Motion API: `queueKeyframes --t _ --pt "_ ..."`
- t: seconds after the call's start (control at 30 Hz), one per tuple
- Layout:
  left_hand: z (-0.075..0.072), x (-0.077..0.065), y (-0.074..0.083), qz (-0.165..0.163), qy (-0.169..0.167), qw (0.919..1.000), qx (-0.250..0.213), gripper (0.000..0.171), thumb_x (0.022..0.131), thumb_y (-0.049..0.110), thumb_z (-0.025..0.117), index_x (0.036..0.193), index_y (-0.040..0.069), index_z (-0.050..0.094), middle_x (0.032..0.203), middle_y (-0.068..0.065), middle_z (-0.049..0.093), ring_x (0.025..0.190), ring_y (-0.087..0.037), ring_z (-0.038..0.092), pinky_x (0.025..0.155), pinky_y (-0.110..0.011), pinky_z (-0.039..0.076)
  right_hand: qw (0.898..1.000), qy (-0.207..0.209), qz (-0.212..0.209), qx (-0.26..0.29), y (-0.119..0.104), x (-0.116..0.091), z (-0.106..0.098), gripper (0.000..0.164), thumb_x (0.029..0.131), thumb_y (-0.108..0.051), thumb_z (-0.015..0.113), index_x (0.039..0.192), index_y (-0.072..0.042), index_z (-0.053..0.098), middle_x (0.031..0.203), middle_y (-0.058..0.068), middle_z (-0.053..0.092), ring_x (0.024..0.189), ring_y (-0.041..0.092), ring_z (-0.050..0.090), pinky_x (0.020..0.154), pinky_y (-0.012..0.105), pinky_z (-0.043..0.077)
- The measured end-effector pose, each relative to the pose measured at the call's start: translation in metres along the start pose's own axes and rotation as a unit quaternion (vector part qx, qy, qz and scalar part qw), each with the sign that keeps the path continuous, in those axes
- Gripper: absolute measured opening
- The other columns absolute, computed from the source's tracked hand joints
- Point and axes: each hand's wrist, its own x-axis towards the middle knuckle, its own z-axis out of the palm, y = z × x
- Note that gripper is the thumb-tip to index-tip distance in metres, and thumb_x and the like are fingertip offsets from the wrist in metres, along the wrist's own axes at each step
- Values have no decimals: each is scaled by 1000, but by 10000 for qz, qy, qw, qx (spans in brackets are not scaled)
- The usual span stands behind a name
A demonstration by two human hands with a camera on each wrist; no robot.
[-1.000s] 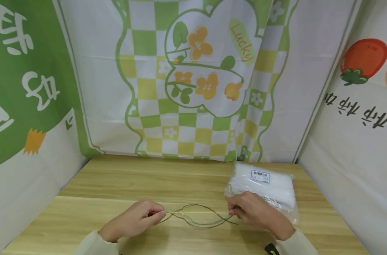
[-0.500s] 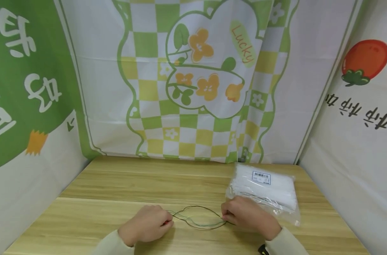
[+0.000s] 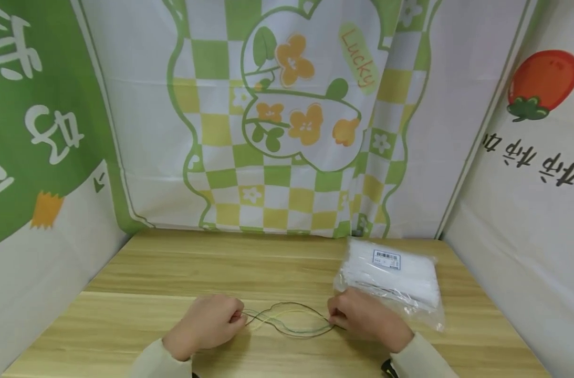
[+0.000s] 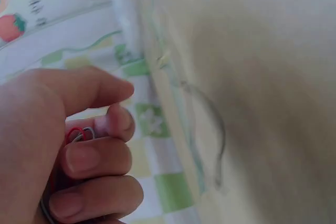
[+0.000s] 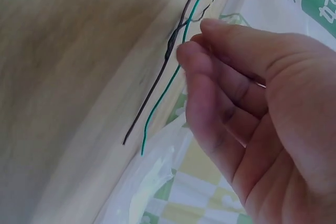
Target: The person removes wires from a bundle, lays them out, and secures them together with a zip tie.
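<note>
In the head view, several thin wires stretch between the hands low over the table. A black wire (image 3: 293,303) bows upward, a green wire (image 5: 158,104) sags, and a yellow wire (image 3: 293,311) arcs between them. My left hand (image 3: 211,323) is curled; its own wrist view shows a red wire (image 4: 76,128) and a grey wire (image 4: 90,130) bunched inside the fingers. The thumb and index finger of my right hand (image 3: 364,317) pinch at the yellow wire's end. Beside those fingertips, the black wire has a twisted thick spot, and cut ends of black and green hang past it.
A clear plastic bag (image 3: 411,278) of white material with a barcode label lies just behind my right hand. The wooden table (image 3: 197,262) ends at a patterned curtain (image 3: 291,184) behind, with printed cloth walls left and right. A dark band (image 3: 389,368) shows at the right sleeve.
The yellow wire, taut and straight a second ago, now bows upward. My right hand has shifted a little left; my left hand has moved right and then partly back.
</note>
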Motion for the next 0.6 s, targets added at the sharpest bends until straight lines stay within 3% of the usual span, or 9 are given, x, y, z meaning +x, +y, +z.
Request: queueKeyframes --t 0.1,0.2,0.4,0.6 --pt "-10 -1 0 -152 98 9998 33 51 97 21 66 61 25 31 57 15 22 53 -1 21 50 -22 18 9998 22 212 50 0 -3 -3 22 97 -21 78 77 -20 67 72 -14 64 66 -6 51 62 18 47" --pt "-15 1 6 -74 169 9998 23 50 98 22 64 61 26 30 56 16 21 53 -1 20 49 -22 19 9992 88 330 218 -1 -4 -6 20 98 -22 77 80 -19 68 72 -14 62 66 -6 49 62 19 46" --pt "-9 1 25 199 364 9991 32 48 91 20 63 59 25 28 58 16 19 56 0 18 49 -21 19 9970 324 -353 612 -18 6 -4 15 100 -18 74 86 -18 70 74 -14 63 65 -10 46 60 11 42" --pt "-3 4 47 348 177 9987 -332 46 87 16 62 59 25 26 56 17 17 54 0 16 48 -19 17 9946 330 -681 710 -44 11 -6 15 101 -19 73 86 -20 71 75 -17 61 67 -13 44 61 4 39"
